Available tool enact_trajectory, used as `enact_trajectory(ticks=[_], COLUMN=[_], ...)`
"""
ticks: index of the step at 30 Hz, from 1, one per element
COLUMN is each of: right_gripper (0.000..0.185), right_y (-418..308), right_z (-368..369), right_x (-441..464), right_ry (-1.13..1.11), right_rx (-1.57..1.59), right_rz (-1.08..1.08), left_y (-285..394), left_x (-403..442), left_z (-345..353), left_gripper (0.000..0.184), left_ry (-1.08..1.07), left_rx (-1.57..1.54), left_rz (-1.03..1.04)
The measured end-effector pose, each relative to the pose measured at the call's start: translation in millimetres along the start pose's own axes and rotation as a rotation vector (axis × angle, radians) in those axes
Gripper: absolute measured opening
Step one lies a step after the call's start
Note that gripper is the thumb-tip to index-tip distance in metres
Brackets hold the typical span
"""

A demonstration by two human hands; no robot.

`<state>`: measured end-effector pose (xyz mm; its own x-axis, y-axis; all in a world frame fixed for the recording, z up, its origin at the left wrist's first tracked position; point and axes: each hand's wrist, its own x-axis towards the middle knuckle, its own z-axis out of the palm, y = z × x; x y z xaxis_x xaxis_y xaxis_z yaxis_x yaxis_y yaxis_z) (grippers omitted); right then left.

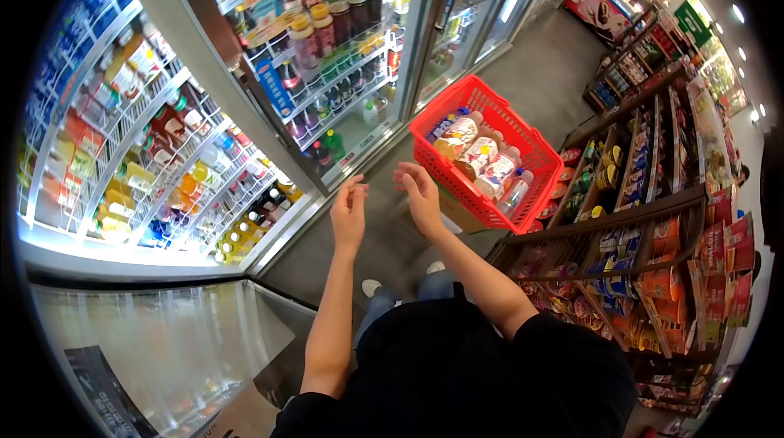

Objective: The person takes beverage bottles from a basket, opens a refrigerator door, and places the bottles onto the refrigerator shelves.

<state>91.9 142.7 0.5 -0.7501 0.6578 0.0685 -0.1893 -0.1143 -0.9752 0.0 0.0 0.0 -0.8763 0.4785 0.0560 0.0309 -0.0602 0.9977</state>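
My left hand hangs in the air over the floor in front of me. It holds nothing, and its fingers are loosely bent with a gap to the thumb. Just left of a red plastic basket, my right hand is raised, empty, with fingers apart. Several drink bottles lie side by side in the basket, some with pale flowered labels. At their right end is a clear bottle. Under the basket part of a cardboard box shows; the rest is hidden.
To the left, a lit drinks cooler has its glass door swung toward me. Closed cooler doors continue ahead. A snack shelf runs along the right. A red chest freezer stands at the far end.
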Motion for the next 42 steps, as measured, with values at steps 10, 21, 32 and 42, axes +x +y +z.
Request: enact_trajectory(ticks=[10,21,32,42], right_gripper=[0.029,0.031,0.026,0.027], right_y=[-48.3,-18.5,-2.0,24.4], right_z=[-166.5,-308.9,-329.8,-317.8], right_x=[24.6,33.9,24.2,25.8], right_ry=[0.281,0.667,0.420,0.368], right_rx=[-0.034,-0.091,0.364,0.276], right_rz=[-0.127,0.017,0.684,0.576], left_y=[6.3,-29.7,-59.6,-70.7], left_x=[16.8,30.2,24.1,18.2], left_z=[187.7,310.1,344.7,350.7], left_gripper=[0.027,0.032,0.033,0.031], left_ry=[-0.280,-0.560,-0.485,-0.591], left_rx=[-0.075,0.149,0.658,0.364], left_rz=[0.028,0.027,0.014,-0.330])
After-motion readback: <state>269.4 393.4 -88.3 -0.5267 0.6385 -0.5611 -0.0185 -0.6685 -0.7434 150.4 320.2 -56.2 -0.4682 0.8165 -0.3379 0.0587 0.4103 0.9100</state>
